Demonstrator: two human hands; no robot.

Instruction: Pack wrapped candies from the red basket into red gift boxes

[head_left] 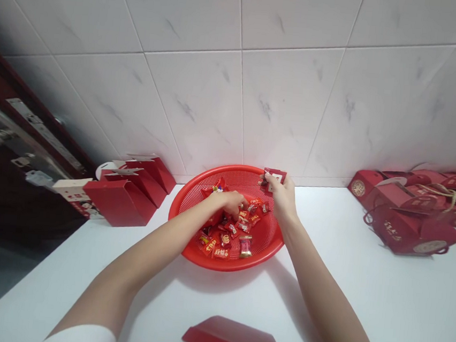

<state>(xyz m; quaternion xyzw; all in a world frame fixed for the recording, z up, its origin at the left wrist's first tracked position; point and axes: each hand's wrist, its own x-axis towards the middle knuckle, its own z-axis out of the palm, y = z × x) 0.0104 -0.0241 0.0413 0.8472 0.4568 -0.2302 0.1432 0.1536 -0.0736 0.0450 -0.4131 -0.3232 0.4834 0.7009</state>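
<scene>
A round red plastic basket [225, 266] with perforated sides stands against the wall, with several red-wrapped candies [242, 224] inside. My left hand [232, 202] reaches down among them. Its fingers are curled, and whatever they grip is hidden. At the basket's far right rim, my right hand [284, 198] is closed on a small red packet [280, 174] with a white label. One gold-ended candy [245, 246] lies near the front of the basket. Left of it, a larger red bag [219, 185] is partly covered by my left hand and forearm.
Several red cardboard boxes [122, 204] stand open at the left edge of the white table [215, 299]. Several folded red boxes with cord handles [416, 224] sit on the right. Another red box [236, 339] is close in front. Behind is a tiled wall [282, 106].
</scene>
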